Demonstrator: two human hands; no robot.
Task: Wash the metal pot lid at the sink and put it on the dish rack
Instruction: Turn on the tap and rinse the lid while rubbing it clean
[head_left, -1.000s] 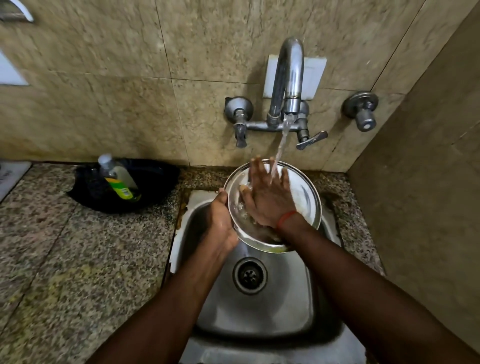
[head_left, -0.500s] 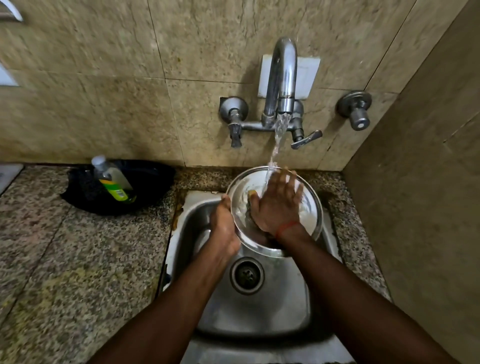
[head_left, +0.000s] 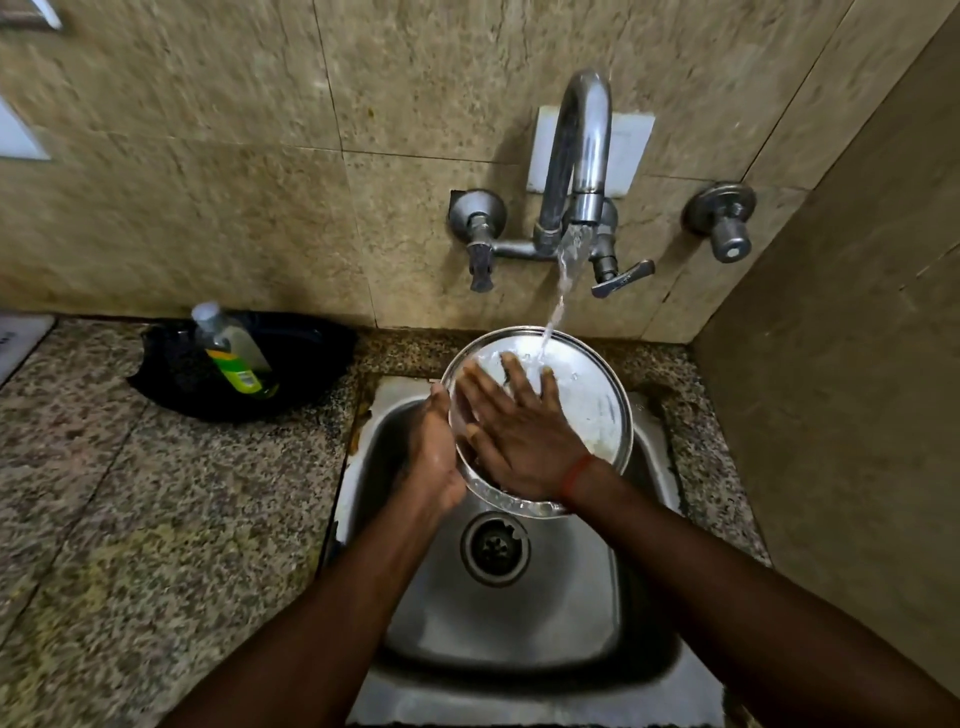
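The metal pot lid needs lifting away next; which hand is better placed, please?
Probably left: the left hand grips the metal pot lid at its rim, while the right hand lies flat on its face, fingers straight.

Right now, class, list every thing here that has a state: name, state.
Tap: running.
Metal pot lid: tilted, wet, under the stream.
Left hand: grips the lid's left rim.
Right hand: flat, fingers straight on the lid.
Sink: drain unplugged, not filled.
Soap bottle: leaning in the black tray.

A home kitchen: steel sink (head_left: 519, 623), wall tap (head_left: 576, 171), granite counter (head_left: 156, 519), tiled walls.
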